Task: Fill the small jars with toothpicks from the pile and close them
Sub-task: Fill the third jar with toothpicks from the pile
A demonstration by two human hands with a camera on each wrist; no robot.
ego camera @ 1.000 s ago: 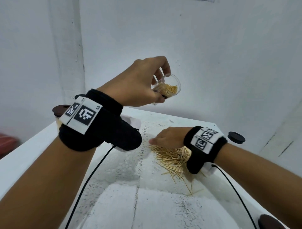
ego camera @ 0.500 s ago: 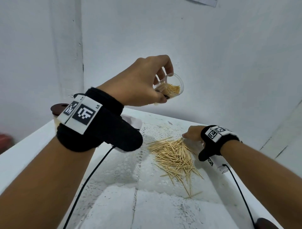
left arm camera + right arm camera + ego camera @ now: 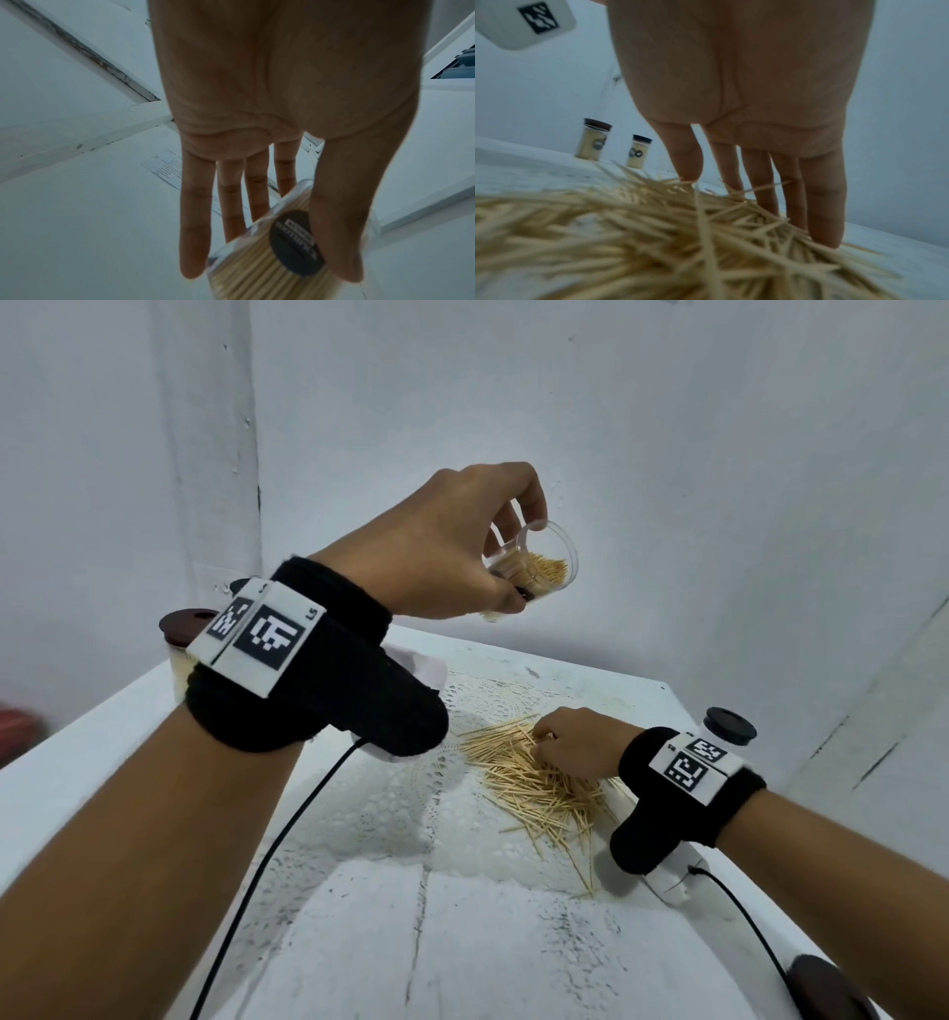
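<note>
My left hand [image 3: 521, 559] is raised above the table and grips a small clear jar [image 3: 547, 567], tilted with its open mouth toward the right and partly filled with toothpicks. In the left wrist view the thumb and fingers of the left hand [image 3: 267, 272] wrap the jar [image 3: 246, 270], whose dark round label faces the camera. The loose toothpick pile [image 3: 539, 793] lies on the table below. My right hand [image 3: 542, 737] rests on top of it. In the right wrist view the right hand [image 3: 757, 207] has its fingers fairly straight, their tips dipping into the pile [image 3: 628, 233].
The white table [image 3: 462, 942] carries a lace mat [image 3: 400, 803] under the pile. A brown-lidded jar [image 3: 182, 629] stands at the back left, a black-lidded jar [image 3: 729, 726] at the right edge, a brown lid [image 3: 832, 988] bottom right. Two closed filled jars [image 3: 594, 142] [image 3: 639, 151] stand by the wall.
My right hand moved off to the pile's far right edge, then came back onto the pile. The left hand kept the jar aloft, rising slightly.
</note>
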